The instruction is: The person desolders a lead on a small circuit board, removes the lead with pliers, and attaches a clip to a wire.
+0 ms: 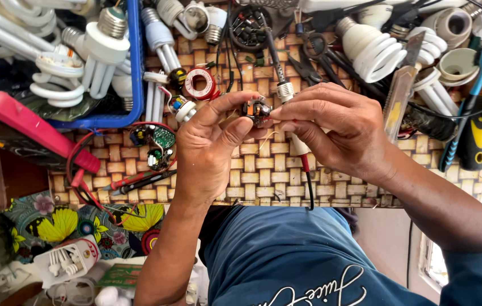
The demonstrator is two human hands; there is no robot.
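small circuit board (257,110) pinched between left hand (209,141) fingers and right hand (337,127) fingers, both closed on it, above woven mat (263,170)

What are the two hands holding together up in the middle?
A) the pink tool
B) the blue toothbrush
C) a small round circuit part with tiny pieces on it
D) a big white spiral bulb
C: the left hand and the right hand both pinch a small round circuit part between their fingertips above the woven mat; the bulbs, toothbrush and pink tool lie untouched around them.
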